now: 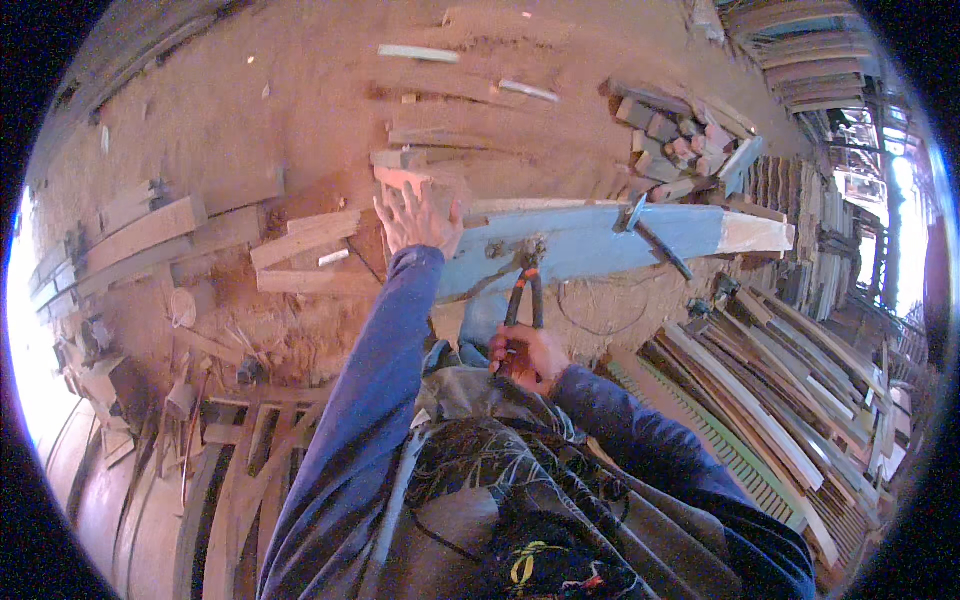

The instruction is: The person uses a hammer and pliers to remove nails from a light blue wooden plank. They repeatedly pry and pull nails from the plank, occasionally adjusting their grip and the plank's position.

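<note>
A long board with worn blue paint point(600, 243) lies crosswise in front of me, its right tip bare wood. My left hand point(420, 214) is open, fingers spread, pressing down around the board's left end. My right hand point(528, 357) is closed around the handles of dark pincers point(518, 301) with orange marks near the joint. The pincers' jaws meet the board at a rough, dark patch point(533, 250); whether they grip anything there is too small to tell. Toward the board's right end a hammer point(662, 248) rests across it, its handle sticking out over the near edge.
Wood offcuts point(675, 140) are heaped beyond the board. Pale planks point(310, 240) lie left of my left hand, and more timber point(150, 240) farther left. Stacked long strips point(770, 390) fill the right side. Thin pale sticks point(418, 53) are scattered on the brown dirt floor.
</note>
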Demonstrator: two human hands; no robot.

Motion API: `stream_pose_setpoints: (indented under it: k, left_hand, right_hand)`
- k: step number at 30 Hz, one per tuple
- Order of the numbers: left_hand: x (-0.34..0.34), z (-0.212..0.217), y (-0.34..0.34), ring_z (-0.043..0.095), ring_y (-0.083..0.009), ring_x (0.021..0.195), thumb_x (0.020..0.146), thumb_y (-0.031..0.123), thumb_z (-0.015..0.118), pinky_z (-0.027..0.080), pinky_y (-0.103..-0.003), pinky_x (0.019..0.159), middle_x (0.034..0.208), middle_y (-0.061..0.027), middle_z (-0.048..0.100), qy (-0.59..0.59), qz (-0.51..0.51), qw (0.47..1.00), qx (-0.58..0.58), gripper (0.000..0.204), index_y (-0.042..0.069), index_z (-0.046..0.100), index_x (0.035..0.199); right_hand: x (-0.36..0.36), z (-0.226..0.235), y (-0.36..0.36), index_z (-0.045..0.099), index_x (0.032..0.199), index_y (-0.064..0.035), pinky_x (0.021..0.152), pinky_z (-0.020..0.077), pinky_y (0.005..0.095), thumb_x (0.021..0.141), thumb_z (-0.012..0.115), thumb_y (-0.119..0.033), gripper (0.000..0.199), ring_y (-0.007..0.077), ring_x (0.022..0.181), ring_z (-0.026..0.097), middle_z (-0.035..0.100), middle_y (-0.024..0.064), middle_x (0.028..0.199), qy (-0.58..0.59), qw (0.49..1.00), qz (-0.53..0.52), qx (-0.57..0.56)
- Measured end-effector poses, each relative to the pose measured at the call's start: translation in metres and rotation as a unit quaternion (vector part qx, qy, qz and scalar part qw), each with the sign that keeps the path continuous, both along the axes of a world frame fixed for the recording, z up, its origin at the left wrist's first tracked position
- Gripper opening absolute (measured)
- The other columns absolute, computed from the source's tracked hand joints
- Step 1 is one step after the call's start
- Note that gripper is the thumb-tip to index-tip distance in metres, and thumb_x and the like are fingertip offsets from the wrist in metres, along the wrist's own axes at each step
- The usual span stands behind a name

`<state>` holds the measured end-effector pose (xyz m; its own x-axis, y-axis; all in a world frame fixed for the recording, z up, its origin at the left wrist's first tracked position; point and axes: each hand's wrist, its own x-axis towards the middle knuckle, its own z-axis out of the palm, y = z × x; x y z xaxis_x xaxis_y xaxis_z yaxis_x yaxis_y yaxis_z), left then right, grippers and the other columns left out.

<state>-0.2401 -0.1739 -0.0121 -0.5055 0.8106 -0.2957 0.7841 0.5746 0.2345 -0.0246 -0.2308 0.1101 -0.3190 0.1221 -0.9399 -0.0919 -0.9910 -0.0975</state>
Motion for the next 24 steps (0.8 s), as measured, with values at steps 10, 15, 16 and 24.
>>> stream_pose_setpoints:
  k: [10, 15, 16, 24]
  left_hand:
    - [0.006, 0.004, -0.007, 0.035, -0.0417, 0.141, 0.094, 0.057, 0.038, 0.009, -0.057, 0.12, 0.15, -0.0167, 0.044, 0.031, 0.001, 0.998, 0.05, 0.07, 0.01, 0.049, 0.143]
    - [0.006, 0.002, -0.006, 0.036, -0.0412, 0.141, 0.094, 0.057, 0.037, 0.007, -0.057, 0.121, 0.15, -0.0162, 0.044, 0.054, -0.031, 0.998, 0.014, 0.069, 0.01, 0.048, 0.144]
    - [0.005, 0.002, -0.005, 0.036, -0.0412, 0.141, 0.094, 0.057, 0.036, 0.007, -0.057, 0.12, 0.151, -0.0161, 0.044, 0.053, -0.039, 0.998, -0.004, 0.069, 0.01, 0.048, 0.144]
    - [0.002, 0.0, -0.002, 0.031, -0.039, 0.144, 0.096, 0.057, 0.033, 0.002, -0.057, 0.121, 0.153, -0.0157, 0.041, 0.049, -0.054, 0.997, -0.007, 0.069, 0.012, 0.046, 0.146]
  right_hand:
    - [0.009, -0.01, -0.02, 0.051, 0.094, -0.0083, 0.066, 0.0538, 0.038, 0.099, 0.057, -0.018, 0.012, 0.0193, 0.071, 0.058, 0.056, 0.0039, 0.079, 0.026, 0.999, -0.006, 0.038]
    - [0.01, -0.01, -0.021, 0.052, 0.095, -0.0089, 0.066, 0.0548, 0.0391, 0.099, 0.057, -0.017, 0.011, 0.0199, 0.072, 0.06, 0.058, 0.0045, 0.081, 0.021, 0.999, -0.004, 0.041]
    - [0.01, -0.009, -0.02, 0.052, 0.095, -0.009, 0.066, 0.0548, 0.0395, 0.099, 0.058, -0.017, 0.011, 0.0201, 0.072, 0.06, 0.058, 0.0046, 0.081, 0.023, 0.999, -0.005, 0.04]
    - [0.003, -0.004, -0.012, 0.052, 0.098, -0.009, 0.066, 0.0546, 0.0402, 0.097, 0.058, -0.013, 0.007, 0.0214, 0.072, 0.06, 0.057, 0.005, 0.081, 0.03, 0.999, -0.014, 0.026]
